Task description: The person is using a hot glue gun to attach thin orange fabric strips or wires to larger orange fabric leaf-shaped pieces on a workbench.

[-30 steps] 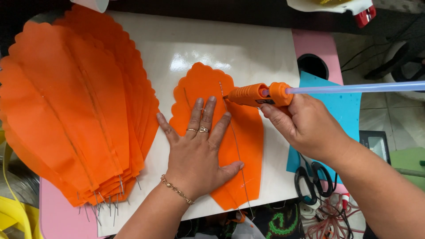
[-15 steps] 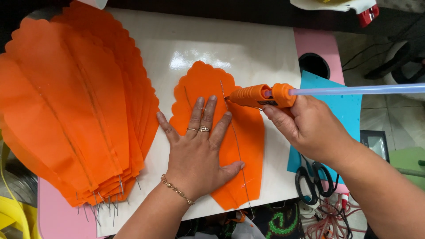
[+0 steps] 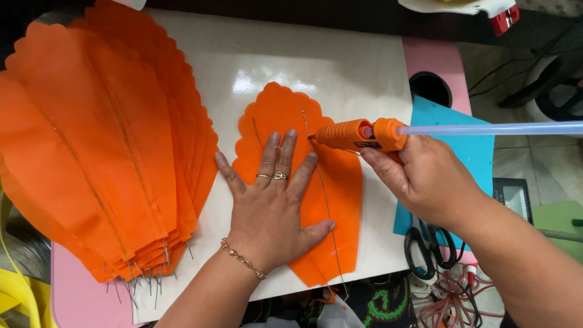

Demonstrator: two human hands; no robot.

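My left hand [image 3: 271,209] lies flat with fingers spread on an orange scalloped petal sheet [image 3: 340,200] on the white board [image 3: 316,67]. A thin wire [image 3: 325,200] runs lengthwise down the petal, just right of my fingers. My right hand [image 3: 425,176] grips an orange glue gun [image 3: 358,135] with a pale glue stick [image 3: 492,129] sticking out of its back. The gun's nozzle touches the wire near the petal's upper part.
A stack of several orange petals with wire stems [image 3: 103,152] fans out on the left. Blue paper [image 3: 467,152], black-handled scissors [image 3: 431,252] and tangled cords [image 3: 449,297] lie at the right. A pink table [image 3: 434,61] has a round hole [image 3: 430,88].
The glue gun nozzle has slid a little down along the wire. My left hand stays pressed flat on the petal.
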